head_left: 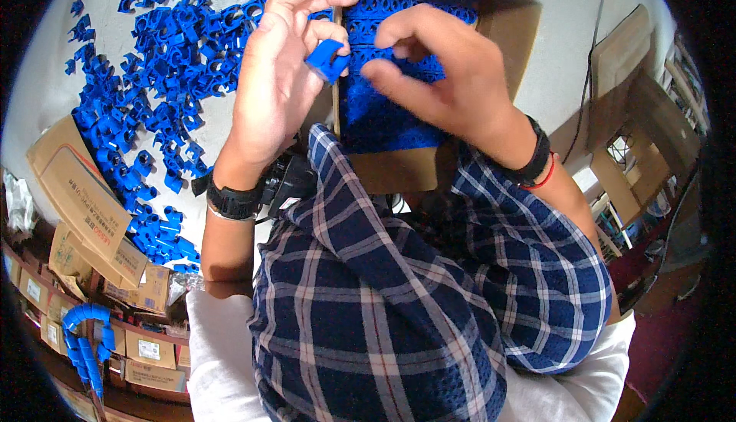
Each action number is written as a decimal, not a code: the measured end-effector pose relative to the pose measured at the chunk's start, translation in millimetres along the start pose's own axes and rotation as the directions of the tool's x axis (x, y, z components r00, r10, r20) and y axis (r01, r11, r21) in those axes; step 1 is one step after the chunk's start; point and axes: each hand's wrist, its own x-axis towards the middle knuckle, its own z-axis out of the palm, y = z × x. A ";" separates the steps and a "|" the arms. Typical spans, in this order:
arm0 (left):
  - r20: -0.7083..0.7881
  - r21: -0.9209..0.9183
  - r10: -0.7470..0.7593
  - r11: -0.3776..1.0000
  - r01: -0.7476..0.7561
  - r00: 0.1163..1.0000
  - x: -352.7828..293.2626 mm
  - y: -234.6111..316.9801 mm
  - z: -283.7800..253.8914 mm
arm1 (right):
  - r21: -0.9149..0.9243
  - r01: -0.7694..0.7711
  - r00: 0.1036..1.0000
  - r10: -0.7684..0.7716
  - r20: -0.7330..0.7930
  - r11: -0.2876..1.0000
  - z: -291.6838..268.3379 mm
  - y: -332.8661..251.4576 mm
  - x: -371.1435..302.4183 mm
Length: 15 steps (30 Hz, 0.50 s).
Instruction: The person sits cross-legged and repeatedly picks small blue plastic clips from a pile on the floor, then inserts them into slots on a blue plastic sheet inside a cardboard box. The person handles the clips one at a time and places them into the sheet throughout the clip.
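A blue plastic pipe clip (326, 62) is held at the fingers of my left hand (280, 69), whose other fingers stretch upward. My right hand (460, 77) hovers over an open cardboard box (399, 173), close to the clip. Its thumb and curled forefinger are apart with nothing between them, slightly smeared by motion. Inside the box, blue clips (383, 115) fill the space, with neat rows of them toward the far side.
A large heap of loose blue clips (169, 62) spreads over the white surface at the left. Beside it lies a flattened cardboard box (80, 192). Shelves with cartons (149, 349) and a string of blue clips (86, 345) are at lower left. Another opened carton (632, 165) stands at right.
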 end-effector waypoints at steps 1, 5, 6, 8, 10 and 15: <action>0.043 0.038 0.006 0.999 -0.007 0.999 0.8 -0.3 -0.4 | 0.000 0.020 1.000 -0.020 0.000 1.000 7.2 -2.7 2.2; -0.061 0.045 -0.014 0.999 0.016 0.998 -4.3 -3.3 4.8 | -0.032 0.076 0.997 -0.077 -0.029 0.997 21.2 -6.5 0.8; -0.026 0.089 0.023 0.996 -0.021 0.999 -4.3 -4.1 6.2 | -0.035 0.068 0.996 -0.069 -0.050 0.997 23.7 -7.1 -0.9; 0.051 0.171 0.091 0.980 -0.099 0.995 -3.1 -5.7 9.1 | -0.028 0.056 0.995 -0.059 -0.082 0.998 25.2 -5.9 -3.2; 0.089 0.070 0.067 0.995 -0.073 0.994 -1.1 -6.6 10.7 | -0.017 0.051 0.993 -0.053 -0.107 0.999 24.9 -3.7 -3.8; 0.034 0.171 0.096 0.980 -0.101 0.995 1.1 -6.1 7.6 | -0.009 -0.016 0.980 0.014 -0.201 1.000 4.7 15.5 -0.3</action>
